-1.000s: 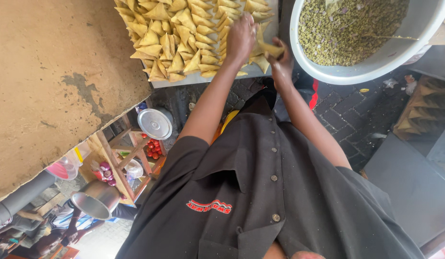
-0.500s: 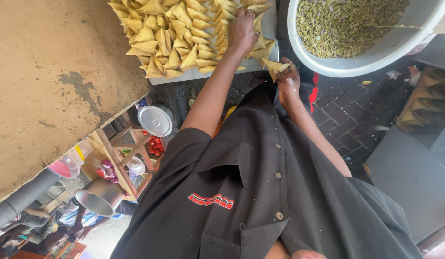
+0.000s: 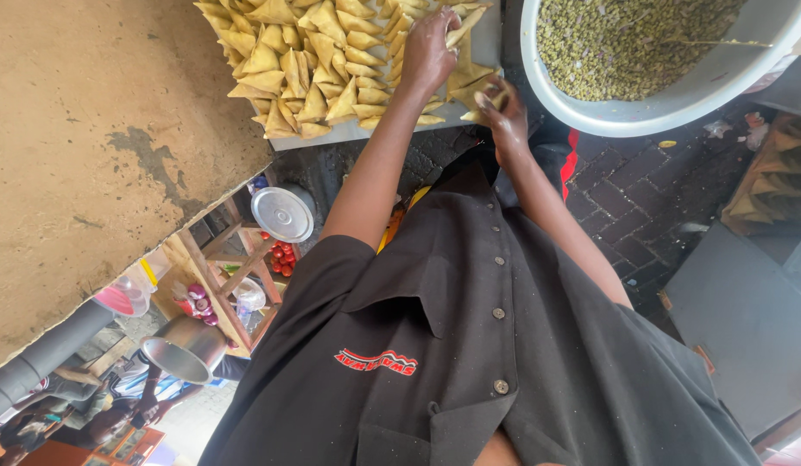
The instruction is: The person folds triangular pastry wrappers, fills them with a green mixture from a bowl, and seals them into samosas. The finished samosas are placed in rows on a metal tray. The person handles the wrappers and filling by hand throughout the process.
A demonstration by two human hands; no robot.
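Head view, looking down the front of a black buttoned shirt [image 3: 504,345]. At far left is a rough tan surface [image 3: 90,147]. Below it stands a wooden rack [image 3: 215,285] with small red items, a round metal lid [image 3: 282,214] and a metal pot [image 3: 185,349].

A pile of folded triangular pastries [image 3: 305,60] fills a flat tray [image 3: 357,134] on the table. The left hand [image 3: 428,47] rests on the right side of the pile with its fingers curled down over the pastries. Whether it actually grips one cannot be told.

Just beside it and nearer the body, the right hand [image 3: 507,112] is closed around a pastry piece [image 3: 476,89], held at the tray's near right corner. That piece lies between the two hands, its point slanting up toward the left hand, and the right hand is the nearer one.

Further right, a big pale bowl [image 3: 677,108] holds green filling [image 3: 625,39]; its rim is close to the right hand but not touching it. Below the bowl is a dark brick floor [image 3: 642,198], with a grey slab [image 3: 746,319] at the far right.
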